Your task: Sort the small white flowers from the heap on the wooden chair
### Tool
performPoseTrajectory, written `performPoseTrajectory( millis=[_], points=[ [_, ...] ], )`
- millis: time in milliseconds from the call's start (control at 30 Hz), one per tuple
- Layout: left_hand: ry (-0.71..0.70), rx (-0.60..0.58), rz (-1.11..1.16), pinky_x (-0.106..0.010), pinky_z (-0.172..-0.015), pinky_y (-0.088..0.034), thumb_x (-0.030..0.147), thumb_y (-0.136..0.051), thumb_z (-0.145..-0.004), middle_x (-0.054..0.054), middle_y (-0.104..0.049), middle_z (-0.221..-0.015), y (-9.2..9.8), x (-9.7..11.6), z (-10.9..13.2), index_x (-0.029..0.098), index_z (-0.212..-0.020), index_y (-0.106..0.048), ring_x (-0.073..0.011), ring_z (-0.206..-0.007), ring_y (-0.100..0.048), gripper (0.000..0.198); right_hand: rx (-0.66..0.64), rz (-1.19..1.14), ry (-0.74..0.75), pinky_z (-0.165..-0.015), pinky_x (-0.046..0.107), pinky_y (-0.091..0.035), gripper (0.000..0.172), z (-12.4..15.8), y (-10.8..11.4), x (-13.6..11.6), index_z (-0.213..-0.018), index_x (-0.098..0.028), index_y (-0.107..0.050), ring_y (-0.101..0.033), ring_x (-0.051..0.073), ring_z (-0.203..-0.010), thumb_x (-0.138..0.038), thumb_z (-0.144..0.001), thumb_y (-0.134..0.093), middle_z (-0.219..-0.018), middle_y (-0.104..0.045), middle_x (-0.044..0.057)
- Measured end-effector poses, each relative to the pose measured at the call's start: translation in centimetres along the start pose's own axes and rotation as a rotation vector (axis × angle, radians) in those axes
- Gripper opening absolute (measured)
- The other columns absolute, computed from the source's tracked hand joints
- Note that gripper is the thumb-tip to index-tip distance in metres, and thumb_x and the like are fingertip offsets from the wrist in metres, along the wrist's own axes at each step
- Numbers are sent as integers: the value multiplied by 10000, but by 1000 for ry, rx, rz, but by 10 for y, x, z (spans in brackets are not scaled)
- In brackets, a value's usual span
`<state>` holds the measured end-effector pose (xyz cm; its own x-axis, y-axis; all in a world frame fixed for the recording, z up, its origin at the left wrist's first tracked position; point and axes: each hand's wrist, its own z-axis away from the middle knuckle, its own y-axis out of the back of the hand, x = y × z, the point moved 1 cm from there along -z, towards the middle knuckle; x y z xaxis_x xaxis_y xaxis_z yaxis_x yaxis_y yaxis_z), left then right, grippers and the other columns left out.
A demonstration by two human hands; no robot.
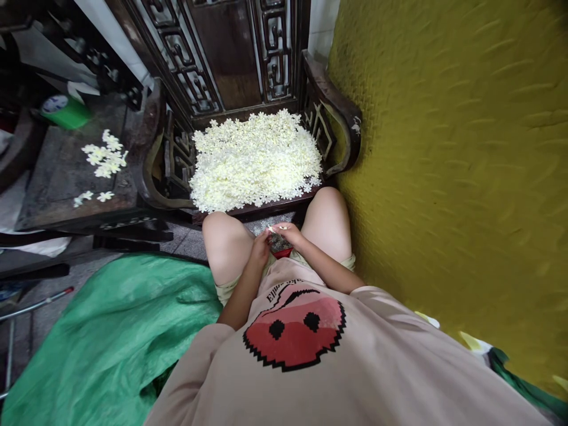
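My left hand and my right hand meet between my knees, fingers pinched together. A small white flower shows at the fingertips where the two hands come together. Another pale piece, perhaps a second flower, lies against the right fingers; it is too small to make out well. In front of my knees, a thick heap of white flowers covers the seat of a dark carved wooden chair. Beneath my hands is something speckled grey with a bit of red, mostly hidden.
At left stands a dark wooden side table with a loose cluster of white flowers and a green roll. Green plastic sheeting spreads at my lower left. A yellow-olive textured surface rises close on my right.
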<state>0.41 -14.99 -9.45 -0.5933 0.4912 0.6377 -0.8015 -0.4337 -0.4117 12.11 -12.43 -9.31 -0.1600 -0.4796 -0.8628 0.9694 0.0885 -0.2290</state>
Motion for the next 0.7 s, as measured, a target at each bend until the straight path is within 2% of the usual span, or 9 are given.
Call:
performPoseTrajectory(
  millis=[167,700],
  points=[
    [-9,-1,-2,-207,-499,-313,380,-763,-598,19,-551,-623,1,-1,0,160,-658,-585,-54,-510,-426,290,3,-21,-46,-455,219,-197,391,2,0,0,-757,-142,-699,-322,54,-442,-451,-521,-738,-545,-579,-20],
    [-2,23,-40,-210,-500,-302,347,-779,-550,14,-580,-644,-1,0,-1,162,-694,-597,-54,-506,-425,296,24,-63,-67,-432,210,-188,319,1,1,-3,-745,-146,-687,-315,36,-412,-387,-543,-736,-537,-574,-31]
  ],
)
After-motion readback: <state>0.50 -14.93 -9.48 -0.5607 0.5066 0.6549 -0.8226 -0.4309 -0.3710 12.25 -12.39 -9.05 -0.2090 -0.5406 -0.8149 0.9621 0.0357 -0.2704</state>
